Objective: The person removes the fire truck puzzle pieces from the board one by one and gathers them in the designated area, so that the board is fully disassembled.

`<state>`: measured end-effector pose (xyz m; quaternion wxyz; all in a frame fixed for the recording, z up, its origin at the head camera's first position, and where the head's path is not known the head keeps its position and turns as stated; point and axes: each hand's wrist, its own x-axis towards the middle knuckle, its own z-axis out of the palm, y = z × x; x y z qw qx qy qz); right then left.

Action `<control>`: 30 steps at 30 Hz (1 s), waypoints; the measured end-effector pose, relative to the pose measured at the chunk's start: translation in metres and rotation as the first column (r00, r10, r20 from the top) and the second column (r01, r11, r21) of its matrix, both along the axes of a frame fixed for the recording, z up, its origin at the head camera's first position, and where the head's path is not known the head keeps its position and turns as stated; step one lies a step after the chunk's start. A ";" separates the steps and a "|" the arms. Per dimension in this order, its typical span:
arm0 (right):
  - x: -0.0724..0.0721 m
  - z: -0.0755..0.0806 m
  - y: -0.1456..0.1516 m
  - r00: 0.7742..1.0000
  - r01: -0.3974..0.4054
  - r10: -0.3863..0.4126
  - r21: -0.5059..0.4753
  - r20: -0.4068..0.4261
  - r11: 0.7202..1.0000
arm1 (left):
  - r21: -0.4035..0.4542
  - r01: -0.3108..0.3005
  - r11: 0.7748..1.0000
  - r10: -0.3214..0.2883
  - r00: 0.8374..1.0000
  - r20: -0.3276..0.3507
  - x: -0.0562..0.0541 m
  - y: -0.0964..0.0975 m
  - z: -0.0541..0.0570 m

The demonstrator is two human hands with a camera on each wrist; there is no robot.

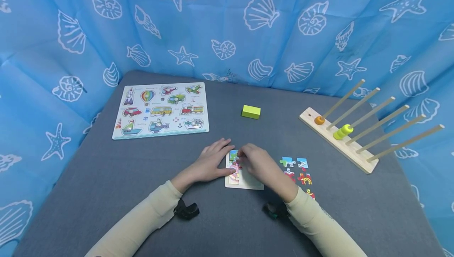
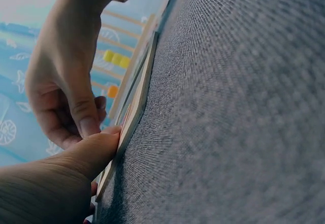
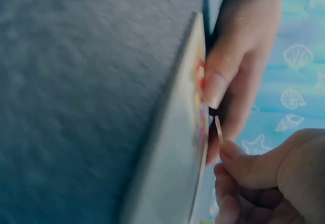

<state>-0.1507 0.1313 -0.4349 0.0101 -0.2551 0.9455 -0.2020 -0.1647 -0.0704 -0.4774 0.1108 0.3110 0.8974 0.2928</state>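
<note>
A small wooden jigsaw tray [image 1: 248, 183] lies on the table, with colourful pieces [image 1: 233, 177] fitted along its left side. My left hand [image 1: 209, 165] rests at the tray's left edge, fingers extended, its thumb lying over the fitted pieces. Above the tray, my right hand [image 1: 258, 165] pinches a thin puzzle piece [image 3: 219, 128] between thumb and fingers. In the right wrist view that piece is edge-on, just off the tray; its picture cannot be made out. Loose puzzle pieces [image 1: 304, 178] lie to the right of the tray, some partly covered by the right forearm.
At the back left lies a vehicle picture board [image 1: 161, 111]. A green block [image 1: 251, 112] sits behind the tray. To the right stands a wooden peg rack [image 1: 338, 140] with upright rods and a few beads. A blue shell-print curtain [image 1: 220, 24] borders the table.
</note>
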 end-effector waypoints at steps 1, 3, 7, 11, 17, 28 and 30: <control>-0.001 0.002 0.002 1.000 -0.002 0.002 -0.003 -0.007 1.000 | -0.002 -0.001 1.000 0.001 1.000 -0.001 0.000 0.000 0.000; -0.002 0.005 0.008 1.000 -0.005 0.005 -0.022 -0.013 1.000 | -0.009 0.001 1.000 -0.001 1.000 -0.003 -0.001 0.001 -0.001; -0.004 0.010 0.027 1.000 0.016 -0.018 -0.057 -0.023 0.998 | -0.024 -0.003 1.000 0.003 1.000 -0.009 -0.001 0.002 0.000; -0.002 0.011 0.051 0.998 0.058 -0.059 -0.061 -0.008 0.996 | -0.028 -0.007 1.000 0.007 1.000 -0.003 0.000 0.002 0.001; 0.004 0.011 0.081 0.990 0.126 -0.123 -0.030 0.070 0.992 | -0.034 -0.005 0.999 0.005 1.000 0.001 0.000 0.000 0.000; 0.009 0.006 0.100 0.979 0.143 -0.141 0.000 0.148 0.990 | -0.033 0.002 0.999 -0.003 1.000 -0.010 -0.001 -0.001 -0.003; 0.009 0.005 0.101 0.981 0.130 -0.127 -0.005 0.149 0.992 | -0.040 0.000 0.999 -0.001 1.000 -0.012 -0.001 0.000 -0.003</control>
